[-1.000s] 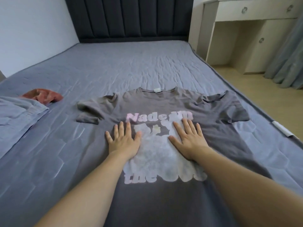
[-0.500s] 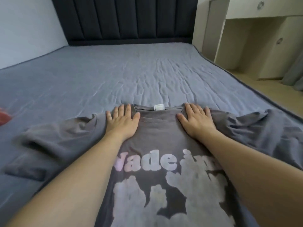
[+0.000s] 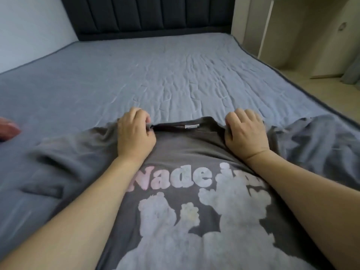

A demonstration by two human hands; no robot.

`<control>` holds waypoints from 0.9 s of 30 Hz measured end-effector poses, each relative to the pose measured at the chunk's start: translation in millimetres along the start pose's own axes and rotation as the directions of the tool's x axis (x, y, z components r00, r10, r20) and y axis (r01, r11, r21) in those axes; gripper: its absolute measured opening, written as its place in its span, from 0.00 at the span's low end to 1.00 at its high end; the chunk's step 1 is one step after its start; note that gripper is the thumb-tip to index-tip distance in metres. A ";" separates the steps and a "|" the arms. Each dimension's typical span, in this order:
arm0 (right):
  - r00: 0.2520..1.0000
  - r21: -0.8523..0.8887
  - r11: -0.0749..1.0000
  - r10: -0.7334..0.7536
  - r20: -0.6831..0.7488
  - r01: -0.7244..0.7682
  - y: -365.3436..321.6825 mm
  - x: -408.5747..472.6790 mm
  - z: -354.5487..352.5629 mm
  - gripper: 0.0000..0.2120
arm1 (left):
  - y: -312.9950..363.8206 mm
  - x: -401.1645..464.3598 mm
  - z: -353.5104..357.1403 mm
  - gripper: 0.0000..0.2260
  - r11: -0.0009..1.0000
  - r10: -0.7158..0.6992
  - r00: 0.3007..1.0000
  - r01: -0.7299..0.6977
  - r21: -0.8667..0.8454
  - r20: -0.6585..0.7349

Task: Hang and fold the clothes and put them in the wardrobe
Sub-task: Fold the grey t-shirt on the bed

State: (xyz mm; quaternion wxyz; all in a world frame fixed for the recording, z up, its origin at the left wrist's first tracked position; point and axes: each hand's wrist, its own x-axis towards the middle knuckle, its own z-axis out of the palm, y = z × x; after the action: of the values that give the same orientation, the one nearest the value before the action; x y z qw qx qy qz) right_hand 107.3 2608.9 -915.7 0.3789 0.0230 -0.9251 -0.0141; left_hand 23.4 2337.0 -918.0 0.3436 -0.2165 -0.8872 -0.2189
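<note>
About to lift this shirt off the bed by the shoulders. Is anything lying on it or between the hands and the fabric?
Nothing visible is. The left hand and right hand already grip the grey T-shirt on either side of its collar. Only the forearms lie over the shirt. The reddish cloth sits apart at the left edge. The wardrobe is not in view.

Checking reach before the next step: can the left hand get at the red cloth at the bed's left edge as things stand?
Probably yes. Only bare sheet lies between the left hand and the red cloth, but it must first release the t-shirt collar.
</note>
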 end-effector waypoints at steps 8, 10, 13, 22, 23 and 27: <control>0.941 -0.055 0.978 -0.176 0.289 0.200 18.5 -31.4 -52.8 0.07 | -7.6 -53.5 -10.8 0.12 0.988 -0.131 0.923 0.092 0.124 0.361; 0.944 -0.098 0.963 -0.223 0.242 0.252 34.7 -33.9 -56.8 0.07 | -11.9 -50.5 -8.0 0.20 0.979 -0.185 0.897 0.135 0.150 0.402; 0.962 -0.171 0.968 -0.141 0.234 0.184 50.7 -25.3 -52.2 0.11 | -16.4 -50.3 -5.2 0.27 0.956 -0.240 0.848 0.124 0.264 0.472; 0.931 -0.366 0.857 -0.312 0.193 0.363 88.0 39.7 -61.5 0.05 | -10.7 -48.6 -6.8 0.28 0.944 -0.284 0.823 0.148 0.296 0.493; 0.920 -0.399 0.835 -0.294 0.259 0.379 81.5 34.8 -56.3 0.04 | -10.5 -48.1 -7.1 0.28 0.942 -0.290 0.818 0.151 0.301 0.497; 0.713 -0.515 0.816 0.195 0.673 0.263 52.2 0.7 -42.4 0.11 | -10.8 -49.4 -9.4 0.29 0.952 -0.265 0.820 0.137 0.274 0.508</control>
State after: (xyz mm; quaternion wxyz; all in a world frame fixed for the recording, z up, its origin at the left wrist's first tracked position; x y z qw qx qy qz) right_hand 134.8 2660.7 -882.7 -0.0117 -0.0820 -0.9476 -0.3087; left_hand 55.5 2311.7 -949.1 0.0776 -0.1335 -0.9846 -0.0823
